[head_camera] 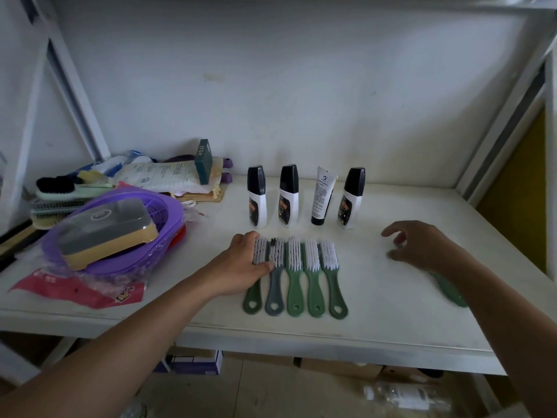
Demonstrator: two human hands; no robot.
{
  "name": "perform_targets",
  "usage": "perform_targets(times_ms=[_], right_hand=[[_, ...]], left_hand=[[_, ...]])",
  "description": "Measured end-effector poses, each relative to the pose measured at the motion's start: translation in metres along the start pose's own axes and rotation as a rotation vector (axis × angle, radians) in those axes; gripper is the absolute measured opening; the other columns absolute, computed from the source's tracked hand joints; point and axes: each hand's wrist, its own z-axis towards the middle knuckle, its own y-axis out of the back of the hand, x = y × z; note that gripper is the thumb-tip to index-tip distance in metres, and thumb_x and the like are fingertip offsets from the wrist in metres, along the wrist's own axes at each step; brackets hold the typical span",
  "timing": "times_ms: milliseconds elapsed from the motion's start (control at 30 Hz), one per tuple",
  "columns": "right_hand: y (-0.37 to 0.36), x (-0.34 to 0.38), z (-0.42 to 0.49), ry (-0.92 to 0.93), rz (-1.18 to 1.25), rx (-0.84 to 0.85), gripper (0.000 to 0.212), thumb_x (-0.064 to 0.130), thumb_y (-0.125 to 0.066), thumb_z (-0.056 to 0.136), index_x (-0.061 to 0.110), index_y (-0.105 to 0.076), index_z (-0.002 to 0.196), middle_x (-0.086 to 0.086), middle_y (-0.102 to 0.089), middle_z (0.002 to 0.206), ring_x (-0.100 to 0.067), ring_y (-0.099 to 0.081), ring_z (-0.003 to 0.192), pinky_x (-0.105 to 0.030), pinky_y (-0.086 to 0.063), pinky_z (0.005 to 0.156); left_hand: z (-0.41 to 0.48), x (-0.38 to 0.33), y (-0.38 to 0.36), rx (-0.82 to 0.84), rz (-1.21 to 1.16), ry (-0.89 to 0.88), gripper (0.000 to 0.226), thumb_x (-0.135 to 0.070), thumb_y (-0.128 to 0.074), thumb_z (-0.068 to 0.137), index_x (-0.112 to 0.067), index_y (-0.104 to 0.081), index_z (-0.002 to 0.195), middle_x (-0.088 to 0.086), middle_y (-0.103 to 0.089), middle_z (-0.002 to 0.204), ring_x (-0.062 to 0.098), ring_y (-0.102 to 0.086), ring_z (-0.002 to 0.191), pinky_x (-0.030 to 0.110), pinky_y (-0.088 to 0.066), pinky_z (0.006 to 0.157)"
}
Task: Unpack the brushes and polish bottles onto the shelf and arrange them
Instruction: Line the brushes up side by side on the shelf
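Observation:
Several long-handled brushes with white bristles lie side by side on the white shelf [391,312]; one is grey [274,297] and the others green [315,294]. My left hand [241,267] grips the head of the leftmost green brush [252,301], its thumb across the bristles. Behind the row stand three white polish bottles with black caps [257,197] [288,196] [351,197] and a white tube [323,197] on its black cap. My right hand [419,247] hovers over the shelf to the right, fingers spread and empty. Another green brush [450,291] lies partly hidden under that wrist.
At the left, a purple basket [162,206] holds a beige box with a clear lid [108,233] and sits on red plastic packaging [78,291]. Other brushes [60,188] and packets [162,173] are piled behind it. Cardboard boxes [340,368] sit below the shelf.

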Motion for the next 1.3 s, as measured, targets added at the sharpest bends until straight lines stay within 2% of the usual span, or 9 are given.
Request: perform_targets(times_ms=[67, 133, 233, 333, 500, 600, 800, 1033, 1300], right_hand=[[0.004, -0.002, 0.003, 0.011, 0.008, -0.101, 0.031, 0.015, -0.077, 0.079, 0.027, -0.07, 0.107, -0.002, -0.065, 0.099, -0.012, -0.056, 0.077, -0.026, -0.041, 0.069], [0.009, -0.007, 0.003, -0.039, -0.028, -0.155, 0.035, 0.019, -0.078, 0.079, 0.023, -0.069, 0.112, -0.004, -0.063, 0.1, -0.018, -0.058, 0.083, -0.03, -0.046, 0.074], [0.012, -0.013, -0.002, -0.146, -0.106, -0.069, 0.048, 0.033, -0.076, 0.08, 0.02, -0.062, 0.124, -0.01, -0.067, 0.115, -0.03, -0.062, 0.102, -0.04, -0.053, 0.09], [0.01, -0.018, -0.006, -0.185, -0.142, -0.035, 0.06, 0.041, -0.071, 0.08, 0.019, -0.055, 0.133, -0.011, -0.065, 0.124, -0.033, -0.06, 0.112, -0.043, -0.051, 0.094], [0.01, -0.014, -0.008, -0.188, -0.177, 0.016, 0.054, 0.023, -0.071, 0.085, 0.015, -0.054, 0.135, -0.01, -0.061, 0.132, -0.029, -0.055, 0.122, -0.032, -0.045, 0.088], [0.008, -0.01, -0.008, -0.174, -0.163, 0.047, 0.051, 0.021, -0.072, 0.082, 0.016, -0.057, 0.131, -0.009, -0.064, 0.125, -0.027, -0.056, 0.115, -0.028, -0.039, 0.079], [-0.004, 0.012, -0.008, -0.049, -0.098, 0.101, 0.054, 0.036, -0.076, 0.082, 0.021, -0.056, 0.13, -0.003, -0.066, 0.105, -0.019, -0.058, 0.098, -0.031, -0.046, 0.081], [-0.004, 0.034, -0.012, 0.13, -0.026, 0.299, 0.084, 0.051, -0.081, 0.074, 0.031, -0.04, 0.145, 0.0, -0.061, 0.129, -0.013, -0.057, 0.102, -0.03, -0.045, 0.099], [-0.011, 0.04, -0.015, 0.205, 0.051, 0.279, 0.081, 0.038, -0.081, 0.079, 0.031, -0.039, 0.149, 0.002, -0.059, 0.134, -0.015, -0.065, 0.1, -0.031, -0.049, 0.098]], left_hand=[[0.001, 0.0, 0.001, 0.004, 0.007, 0.001, 0.071, -0.051, -0.056, 0.094, -0.022, -0.023, 0.15, 0.002, -0.034, 0.142, 0.019, -0.051, 0.118, 0.036, -0.045, 0.097], [0.001, -0.001, 0.001, 0.007, 0.01, -0.001, 0.072, -0.051, -0.056, 0.094, -0.022, -0.023, 0.151, 0.002, -0.033, 0.143, 0.019, -0.051, 0.119, 0.037, -0.045, 0.098], [0.0, -0.001, 0.0, 0.008, 0.015, 0.001, 0.073, -0.051, -0.055, 0.095, -0.022, -0.02, 0.152, 0.002, -0.031, 0.146, 0.021, -0.049, 0.123, 0.035, -0.043, 0.099], [-0.001, -0.002, 0.001, 0.009, 0.013, -0.002, 0.073, -0.05, -0.055, 0.095, -0.022, -0.021, 0.152, 0.002, -0.032, 0.145, 0.019, -0.049, 0.121, 0.034, -0.043, 0.097], [-0.003, -0.004, 0.002, 0.01, 0.013, 0.0, 0.068, -0.048, -0.056, 0.095, -0.022, -0.024, 0.149, 0.003, -0.034, 0.141, 0.02, -0.051, 0.116, 0.035, -0.044, 0.096], [-0.003, -0.005, 0.002, 0.007, 0.013, 0.001, 0.068, -0.047, -0.056, 0.095, -0.022, -0.024, 0.15, 0.003, -0.033, 0.141, 0.019, -0.05, 0.115, 0.034, -0.043, 0.094], [-0.002, -0.005, 0.002, 0.011, 0.016, 0.003, 0.069, -0.047, -0.056, 0.096, -0.022, -0.022, 0.151, 0.003, -0.033, 0.143, 0.017, -0.048, 0.114, 0.032, -0.041, 0.091], [-0.002, -0.005, 0.001, 0.01, 0.013, -0.001, 0.07, -0.047, -0.056, 0.095, -0.022, -0.022, 0.15, 0.003, -0.033, 0.143, 0.018, -0.049, 0.118, 0.035, -0.043, 0.096], [-0.001, -0.005, 0.001, 0.006, 0.016, -0.001, 0.067, -0.048, -0.056, 0.095, -0.022, -0.025, 0.149, 0.002, -0.034, 0.141, 0.019, -0.05, 0.117, 0.035, -0.044, 0.097]])
